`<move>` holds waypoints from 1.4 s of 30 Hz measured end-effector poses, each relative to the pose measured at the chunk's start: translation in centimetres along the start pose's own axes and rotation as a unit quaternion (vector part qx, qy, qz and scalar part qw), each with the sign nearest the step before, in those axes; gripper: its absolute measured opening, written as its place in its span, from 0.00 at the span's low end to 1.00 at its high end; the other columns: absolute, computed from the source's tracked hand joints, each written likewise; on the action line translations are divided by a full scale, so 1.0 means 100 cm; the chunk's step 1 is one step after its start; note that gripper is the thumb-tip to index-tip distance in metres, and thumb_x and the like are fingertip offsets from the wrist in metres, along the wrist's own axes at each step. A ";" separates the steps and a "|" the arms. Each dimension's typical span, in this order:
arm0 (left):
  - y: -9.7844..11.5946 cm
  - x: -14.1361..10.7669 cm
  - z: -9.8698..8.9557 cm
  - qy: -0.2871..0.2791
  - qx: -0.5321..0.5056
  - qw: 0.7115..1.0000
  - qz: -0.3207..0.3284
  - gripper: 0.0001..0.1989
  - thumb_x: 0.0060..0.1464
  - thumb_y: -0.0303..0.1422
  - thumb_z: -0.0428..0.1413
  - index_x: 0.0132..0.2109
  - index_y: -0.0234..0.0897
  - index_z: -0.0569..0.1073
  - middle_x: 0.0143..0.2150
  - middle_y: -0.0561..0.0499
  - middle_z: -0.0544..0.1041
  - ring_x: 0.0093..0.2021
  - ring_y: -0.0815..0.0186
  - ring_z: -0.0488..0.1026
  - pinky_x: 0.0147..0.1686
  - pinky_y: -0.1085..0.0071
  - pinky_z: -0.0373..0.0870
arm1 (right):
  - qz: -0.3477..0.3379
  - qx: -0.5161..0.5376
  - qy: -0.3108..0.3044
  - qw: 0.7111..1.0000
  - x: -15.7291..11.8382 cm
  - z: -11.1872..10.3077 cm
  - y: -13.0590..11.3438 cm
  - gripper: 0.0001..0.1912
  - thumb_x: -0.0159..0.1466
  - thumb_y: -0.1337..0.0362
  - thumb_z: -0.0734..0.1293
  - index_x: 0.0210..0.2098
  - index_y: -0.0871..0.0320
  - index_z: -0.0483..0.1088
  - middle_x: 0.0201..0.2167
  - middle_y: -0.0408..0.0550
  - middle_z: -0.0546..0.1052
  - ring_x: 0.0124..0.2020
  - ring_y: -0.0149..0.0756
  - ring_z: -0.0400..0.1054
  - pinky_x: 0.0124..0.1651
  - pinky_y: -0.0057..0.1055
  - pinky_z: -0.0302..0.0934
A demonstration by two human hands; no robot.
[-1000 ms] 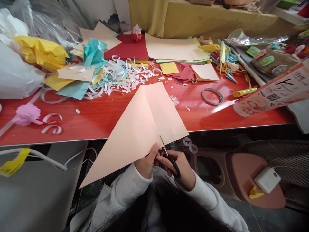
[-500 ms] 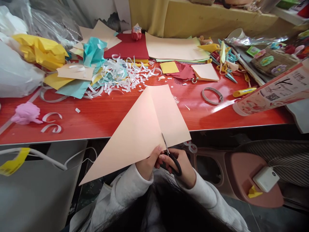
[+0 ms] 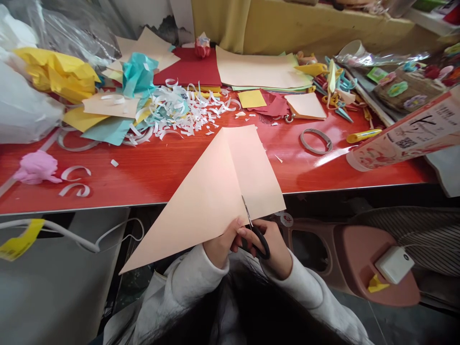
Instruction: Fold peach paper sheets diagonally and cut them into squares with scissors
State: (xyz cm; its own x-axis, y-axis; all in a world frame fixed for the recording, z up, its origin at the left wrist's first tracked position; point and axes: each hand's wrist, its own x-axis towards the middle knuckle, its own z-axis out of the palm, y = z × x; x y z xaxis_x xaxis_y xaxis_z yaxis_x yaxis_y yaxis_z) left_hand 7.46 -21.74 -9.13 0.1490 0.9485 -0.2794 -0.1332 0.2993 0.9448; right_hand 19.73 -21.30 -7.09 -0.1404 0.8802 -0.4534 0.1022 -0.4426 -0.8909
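Note:
A large sheet of pale peach paper (image 3: 208,191), folded into a triangle with a strip beyond the fold on its right, spans from my lap up over the table edge. Pinching its lower edge is my left hand (image 3: 224,239), thumb on top. My right hand (image 3: 271,244) grips black-handled scissors (image 3: 265,243), whose blades lie along the fold line between triangle and strip. Both hands are close together, almost touching. The fingers under the paper are partly hidden.
The red table (image 3: 151,172) carries shredded white paper strips (image 3: 194,112), a pink crumpled lump (image 3: 38,166), a grey ring-shaped band (image 3: 316,141), a yellow marker (image 3: 363,136) and a tall printed cup (image 3: 402,129). At right, a pink stool (image 3: 381,278) holds a white power bank (image 3: 394,264).
The scissors and both hands have shifted very slightly, with the paper's lower left tip moving a little right and up. The grip on paper and scissors is the same.

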 end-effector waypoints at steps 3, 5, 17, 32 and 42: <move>0.001 0.001 0.000 -0.013 0.008 1.000 0.008 0.24 0.55 0.40 0.48 0.14 0.36 0.63 0.11 0.56 0.61 0.12 0.75 0.58 0.14 0.74 0.56 | -0.007 -0.004 -0.006 1.000 0.001 -0.002 0.000 0.21 0.47 0.50 0.71 0.14 0.60 0.62 0.10 0.39 0.63 0.10 0.23 0.55 0.14 0.22 0.49; 0.003 0.001 0.001 -0.016 0.017 1.000 0.010 0.24 0.55 0.41 0.48 0.14 0.36 0.62 0.11 0.56 0.60 0.12 0.75 0.58 0.14 0.73 0.56 | -0.006 -0.004 -0.004 1.000 0.001 -0.002 0.002 0.22 0.46 0.50 0.71 0.14 0.61 0.62 0.09 0.39 0.63 0.10 0.23 0.55 0.14 0.22 0.49; 0.001 0.002 0.001 -0.060 0.003 0.998 0.005 0.23 0.55 0.42 0.46 0.16 0.37 0.63 0.12 0.55 0.60 0.12 0.75 0.56 0.13 0.74 0.51 | -0.004 -0.002 0.011 1.000 0.002 -0.001 -0.001 0.22 0.45 0.50 0.72 0.13 0.60 0.61 0.08 0.38 0.61 0.09 0.23 0.53 0.13 0.23 0.47; 0.002 0.002 0.000 -0.093 0.008 0.995 0.026 0.24 0.56 0.45 0.46 0.17 0.37 0.64 0.11 0.56 0.57 0.11 0.76 0.52 0.13 0.74 0.49 | -0.019 0.008 -0.008 1.000 0.005 -0.008 0.003 0.20 0.47 0.52 0.72 0.15 0.59 0.62 0.10 0.39 0.62 0.10 0.23 0.55 0.14 0.23 0.47; -0.003 -0.001 0.005 -0.084 0.007 0.996 0.009 0.24 0.54 0.49 0.45 0.18 0.37 0.65 0.11 0.56 0.60 0.11 0.77 0.52 0.11 0.75 0.46 | -0.037 0.001 -0.005 0.999 0.005 -0.007 0.003 0.23 0.46 0.46 0.70 0.15 0.60 0.63 0.11 0.40 0.63 0.11 0.25 0.56 0.14 0.24 0.49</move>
State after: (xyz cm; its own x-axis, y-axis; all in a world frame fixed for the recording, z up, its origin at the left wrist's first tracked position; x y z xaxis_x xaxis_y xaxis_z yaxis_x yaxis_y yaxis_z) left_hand 8.01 -21.97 -9.31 0.3095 0.9226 -0.2303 -0.1240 0.2793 0.9522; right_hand 20.36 -20.89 -7.61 -0.1581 0.9084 -0.3870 0.0891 -0.3772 -0.9218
